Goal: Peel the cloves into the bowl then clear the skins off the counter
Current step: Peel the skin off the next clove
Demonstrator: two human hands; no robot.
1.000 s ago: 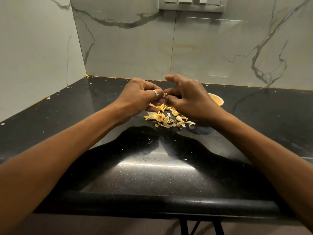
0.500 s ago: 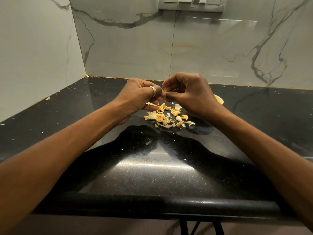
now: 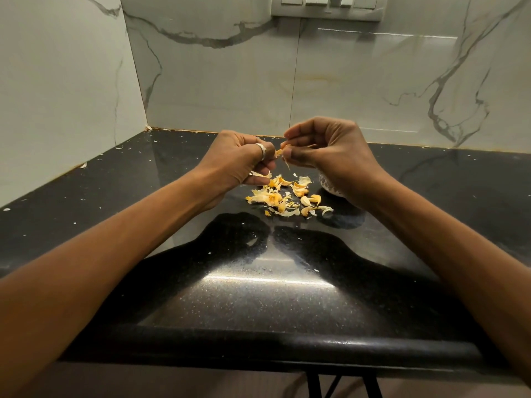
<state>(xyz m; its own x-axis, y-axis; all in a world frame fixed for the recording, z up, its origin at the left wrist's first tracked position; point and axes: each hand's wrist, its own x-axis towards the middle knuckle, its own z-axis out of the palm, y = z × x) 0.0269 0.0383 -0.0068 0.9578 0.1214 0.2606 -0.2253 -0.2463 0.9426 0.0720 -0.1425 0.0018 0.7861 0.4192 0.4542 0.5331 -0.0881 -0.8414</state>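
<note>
Both hands are raised above a pile of yellowish garlic skins [image 3: 283, 198] on the black counter [image 3: 258, 297]. My left hand [image 3: 240, 160], with a ring on one finger, has its fingers curled round a garlic clove [image 3: 278, 152] whose tip shows between the hands. My right hand [image 3: 330, 150] pinches a strip of skin [image 3: 287, 162] that hangs from the clove. The bowl [image 3: 327, 185] stands on the counter under my right hand, and only a bit of its patterned wall shows.
Marble-look walls meet in a corner at the back left. A switch and socket plate [image 3: 327, 7] sits high on the back wall. Small white flakes [image 3: 83, 165] lie scattered along the counter's left side. The rounded front edge [image 3: 258, 344] of the counter is near me.
Both hands have lifted a little off the skin pile. My right hand has risen and now covers most of the bowl, with a strip of skin pulled away from the clove.
</note>
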